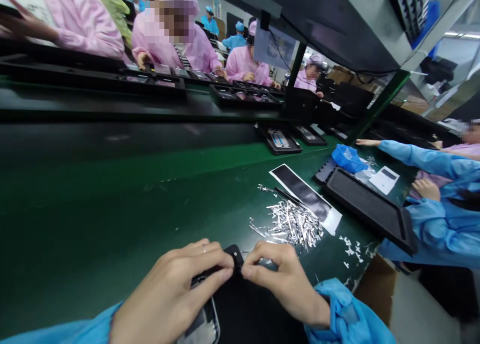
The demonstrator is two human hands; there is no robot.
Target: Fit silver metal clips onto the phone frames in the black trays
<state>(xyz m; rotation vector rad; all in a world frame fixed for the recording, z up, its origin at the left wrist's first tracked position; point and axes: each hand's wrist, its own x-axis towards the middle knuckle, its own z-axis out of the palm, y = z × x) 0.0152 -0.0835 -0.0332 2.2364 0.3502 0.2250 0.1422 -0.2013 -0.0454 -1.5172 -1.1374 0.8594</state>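
Note:
At the near middle of the bench, my left hand [176, 279] arches over a phone frame [210, 321] with a pale metal rim. Its thumb and forefinger are pinched together at a black piece [235, 253] with a rounded end. My right hand [281, 276] meets it from the right, thumb and forefinger closed at the edge of that black piece. Whatever sits between the right fingertips is too small to make out. Just beyond the right hand lies a pile of thin silvery strips [294, 221], some scattered loose. Part of the phone frame is hidden under my left hand.
A black strip on white backing [300, 191] lies behind the pile. To the right are a black tray [369, 204], a blue bin [348, 158] and a co-worker's blue sleeve [431, 159]. Trays with phone parts [279, 138] stand farther back. A shelf [322, 24] hangs overhead.

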